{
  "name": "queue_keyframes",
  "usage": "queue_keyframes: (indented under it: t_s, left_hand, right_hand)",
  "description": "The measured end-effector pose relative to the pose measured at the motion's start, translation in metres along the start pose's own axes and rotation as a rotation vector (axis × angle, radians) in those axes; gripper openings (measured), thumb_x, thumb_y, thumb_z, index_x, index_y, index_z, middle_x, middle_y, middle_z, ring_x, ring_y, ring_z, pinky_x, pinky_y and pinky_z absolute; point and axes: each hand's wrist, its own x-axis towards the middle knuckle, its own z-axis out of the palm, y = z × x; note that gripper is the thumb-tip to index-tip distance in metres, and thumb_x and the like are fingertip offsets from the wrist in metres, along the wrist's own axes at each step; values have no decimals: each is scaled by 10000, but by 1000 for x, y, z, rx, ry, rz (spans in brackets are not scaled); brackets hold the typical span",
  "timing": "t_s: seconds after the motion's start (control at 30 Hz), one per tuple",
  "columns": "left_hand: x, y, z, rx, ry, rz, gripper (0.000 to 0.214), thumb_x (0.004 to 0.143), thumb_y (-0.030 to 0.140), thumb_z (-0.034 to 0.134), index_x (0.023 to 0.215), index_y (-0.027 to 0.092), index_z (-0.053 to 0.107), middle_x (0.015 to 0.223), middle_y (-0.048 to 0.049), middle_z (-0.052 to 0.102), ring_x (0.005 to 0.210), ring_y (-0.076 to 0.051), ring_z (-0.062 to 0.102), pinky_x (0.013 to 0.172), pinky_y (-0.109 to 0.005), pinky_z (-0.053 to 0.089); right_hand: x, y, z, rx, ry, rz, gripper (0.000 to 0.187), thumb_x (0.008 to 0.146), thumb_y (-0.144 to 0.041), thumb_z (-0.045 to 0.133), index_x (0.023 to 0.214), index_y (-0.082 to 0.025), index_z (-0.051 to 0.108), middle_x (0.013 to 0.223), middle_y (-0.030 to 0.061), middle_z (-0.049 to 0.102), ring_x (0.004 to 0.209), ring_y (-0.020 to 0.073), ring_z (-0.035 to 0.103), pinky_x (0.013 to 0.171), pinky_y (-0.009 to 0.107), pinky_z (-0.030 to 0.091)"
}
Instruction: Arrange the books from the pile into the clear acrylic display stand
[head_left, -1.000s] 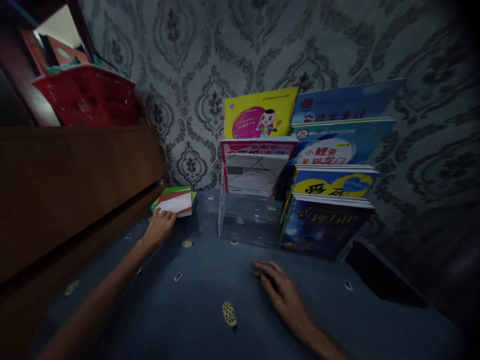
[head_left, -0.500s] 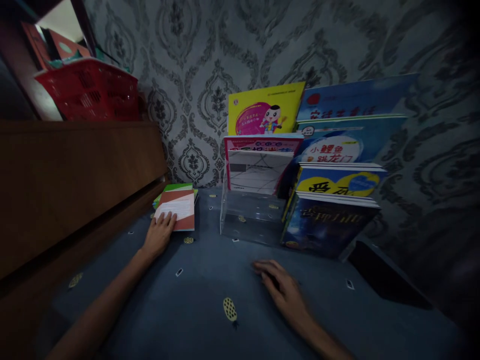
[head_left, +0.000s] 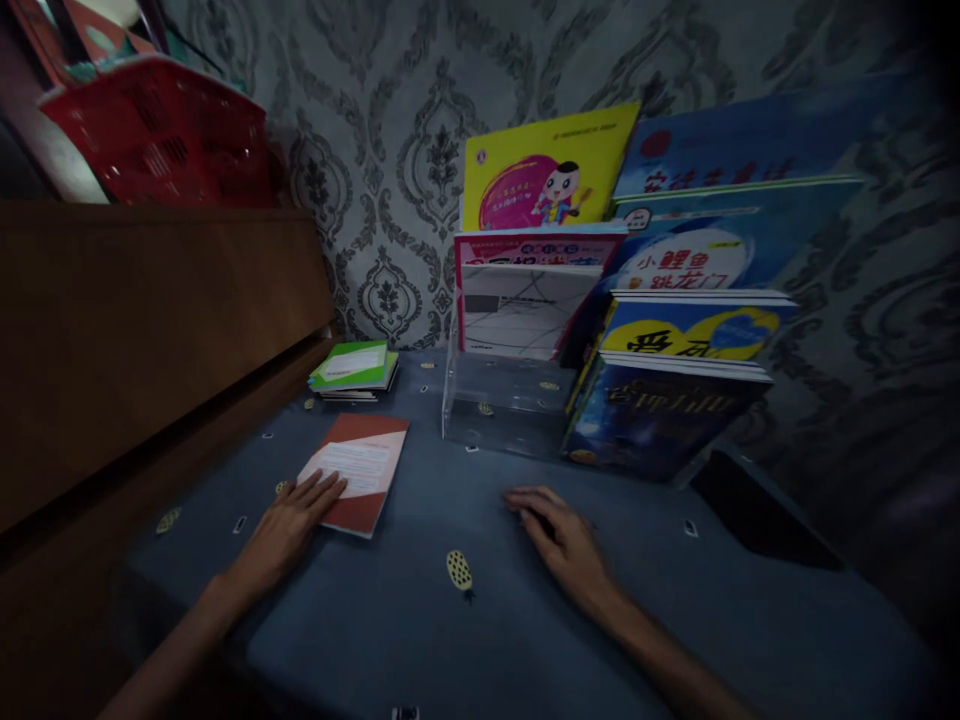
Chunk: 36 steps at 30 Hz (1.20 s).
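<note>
My left hand (head_left: 296,520) lies with its fingers stretched flat over the left side of a red-brown and white book (head_left: 367,482). The book rests at a slant on the blue cloth; my thumb is hidden. Behind it is a small stack of books (head_left: 354,365), a green and white one on top. My right hand (head_left: 564,545) hovers or rests low over the cloth, slightly curled, thumb apart from the fingers, nothing in it. Beyond it stands a clear tiered book rack (head_left: 501,432) with several upright picture books, among them a dark blue one (head_left: 652,420) in front.
A blue cloth (head_left: 360,620) with pineapple prints covers the table. On the left is a brown wooden cabinet (head_left: 157,340) with a red basket (head_left: 161,130) on top. A black flat object (head_left: 757,510) lies right of the rack. Patterned wallpaper (head_left: 375,130) closes off the back.
The red-brown book has come off the stack toward me with my left hand on it, baring the green book. My right hand has barely moved. The camera view has shifted slightly.
</note>
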Motion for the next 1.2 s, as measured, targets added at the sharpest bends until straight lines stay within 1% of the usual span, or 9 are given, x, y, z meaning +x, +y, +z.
queue_keyframes:
  t_s: [0.17,0.33,0.5,0.57,0.67,0.73,0.9,1.07,1.2]
  left_hand:
    - [-25,1,3,-102,-10,66,631,932,93,278,1511,340,320,1535,-10,408,1443,-213,347,1161,-486,297]
    - [-35,25,-4,-268,-3,271,597,948,135,312,1498,363,353,1520,11,430,1438,-212,357,1184,-450,271]
    - [-5,54,-29,-440,-125,567,458,992,234,366,1417,343,496,1476,-4,503,1427,-230,376,1222,-497,125]
    - [15,59,-36,-425,-158,599,409,999,288,388,1370,356,548,1463,-11,520,1450,-266,326,1207,-567,63]
    - [42,61,-42,-275,-165,549,460,1005,272,396,1445,401,431,1555,-21,387,1495,-300,191,1163,-660,38]
    - [55,62,-45,-146,-139,504,519,1010,251,391,1498,409,316,1587,-39,321,1502,-296,168,1150,-677,66]
    - [67,65,-44,59,-129,449,628,970,114,390,1523,384,265,1560,-76,375,1429,-296,363,1130,-632,234]
    - [68,64,-40,54,-133,453,664,950,76,386,1527,378,256,1559,-69,376,1393,-275,426,1073,-516,391]
    - [69,62,-43,-3,-144,440,607,983,137,384,1521,392,264,1559,-55,376,1401,-259,416,1085,-484,394]
  right_hand:
    - [0,-10,-3,-26,-25,-24,278,908,-207,459,982,-227,726,1027,93,725,944,237,698,840,423,569]
    - [-4,-32,-7,-88,-74,-135,277,938,-198,469,1098,-222,693,1109,96,708,1017,227,682,874,408,567]
    - [-14,-45,-2,-132,-160,-331,286,955,-196,482,1190,-203,644,1193,118,687,1104,239,642,940,457,537]
    - [-18,-47,0,-151,-229,-383,309,957,-197,481,1232,-199,622,1230,124,671,1155,243,616,983,476,513]
    - [-22,-48,1,-206,-334,-391,357,953,-209,483,1294,-187,584,1316,138,624,1258,254,551,1050,494,468]
    - [-22,-50,0,-248,-390,-360,372,951,-221,483,1309,-178,575,1361,146,596,1309,264,509,1079,509,439]
    - [-11,-60,-2,-297,-499,-243,413,954,-251,502,1346,-133,552,1437,162,534,1381,266,434,1154,505,342]
    - [12,-64,10,-293,-635,-181,543,968,-387,511,1435,-115,456,1533,170,409,1461,247,305,1217,487,198]
    - [22,-57,12,-389,-566,-65,612,951,-439,519,1464,-121,420,1553,181,361,1470,287,275,1214,534,166]
